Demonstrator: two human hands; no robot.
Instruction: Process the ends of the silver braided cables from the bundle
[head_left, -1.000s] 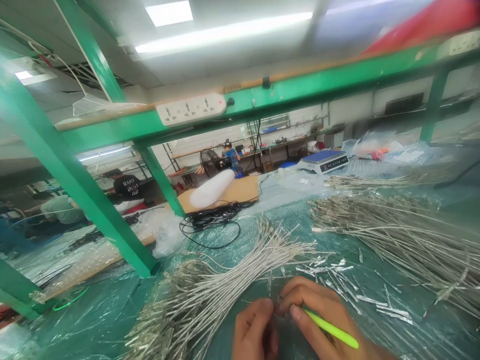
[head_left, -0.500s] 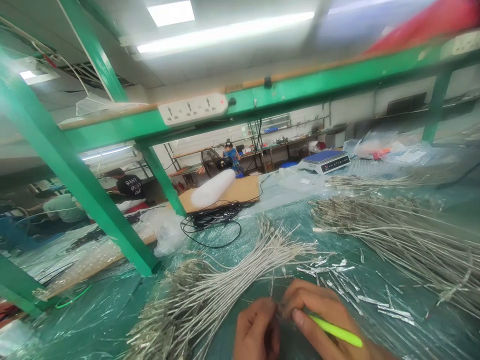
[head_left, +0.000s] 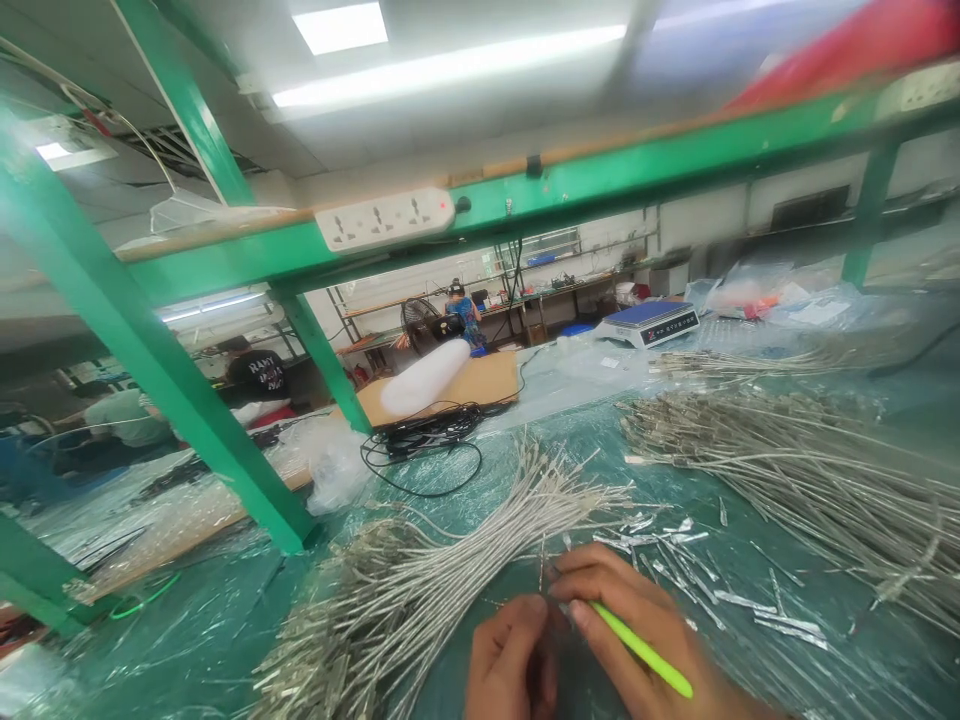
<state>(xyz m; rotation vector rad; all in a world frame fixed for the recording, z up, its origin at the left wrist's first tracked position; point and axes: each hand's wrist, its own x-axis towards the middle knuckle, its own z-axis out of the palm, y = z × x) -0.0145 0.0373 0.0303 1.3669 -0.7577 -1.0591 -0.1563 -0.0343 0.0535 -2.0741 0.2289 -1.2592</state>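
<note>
My right hand (head_left: 634, 630) is closed around a thin lime-green tool (head_left: 641, 650) at the bottom of the view, its fingertips pinching a thin silvery wire end (head_left: 541, 565) that sticks up. My left hand (head_left: 510, 665) sits just left of it, fingers curled, thumb meeting the right fingertips at the same small piece. A fanned bundle of silver braided wires (head_left: 450, 570) lies directly left of and beyond the hands. Short cut foil strips (head_left: 675, 560) are scattered to the right of them.
A larger heap of silver wires (head_left: 810, 470) fills the right side of the plastic-covered green bench (head_left: 187, 640). Green frame posts (head_left: 157, 370) rise at left, with a power strip (head_left: 386, 218) overhead. A black cable coil (head_left: 424, 440), white roll (head_left: 424, 378) and scale (head_left: 649, 322) lie behind. People work far left.
My right hand has shifted slightly left and up with the green tool, and a wire end now shows above its fingertips. The left hand stays put.
</note>
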